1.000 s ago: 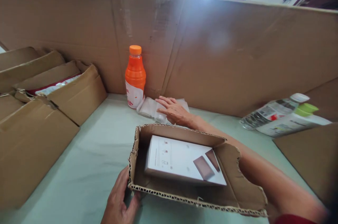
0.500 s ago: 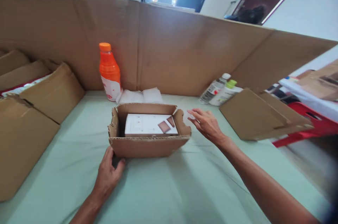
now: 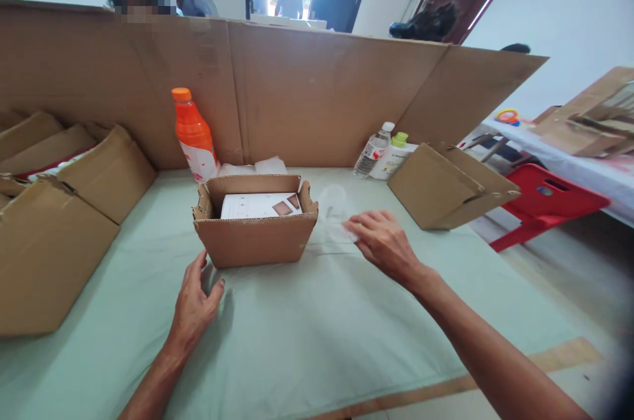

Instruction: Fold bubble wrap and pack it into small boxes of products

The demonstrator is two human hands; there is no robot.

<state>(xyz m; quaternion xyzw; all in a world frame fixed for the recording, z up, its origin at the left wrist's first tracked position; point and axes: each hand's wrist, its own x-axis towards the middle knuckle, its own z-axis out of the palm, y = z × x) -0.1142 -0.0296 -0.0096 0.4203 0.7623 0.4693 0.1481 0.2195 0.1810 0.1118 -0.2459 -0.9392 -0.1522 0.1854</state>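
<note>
An open brown cardboard box (image 3: 255, 243) stands on the green cloth, with a white printed box (image 3: 252, 206) inside it. By its lower left corner is my left hand (image 3: 195, 298), thumb and fingers apart and nothing held; whether a fingertip brushes the cardboard I cannot tell. My right hand (image 3: 384, 245) is to the right of the box, its fingers pinched on the edge of a see-through piece of plastic (image 3: 333, 212). This piece is thin and faint, and its exact kind does not show. Behind the box lies white translucent wrapping (image 3: 270, 165).
An orange bottle (image 3: 194, 133) stands at the back left, before a tall cardboard wall (image 3: 297, 96). A clear water bottle (image 3: 372, 152) and a white bottle with green cap (image 3: 393, 157) lean beside a cardboard carton (image 3: 430, 192). Larger cartons (image 3: 64, 261) fill the left. A red stool (image 3: 545, 202) stands right.
My left hand has loosened from the box corner and its fingers have opened. The see-through plastic in my right hand now spreads out beside the box. The view has shifted.
</note>
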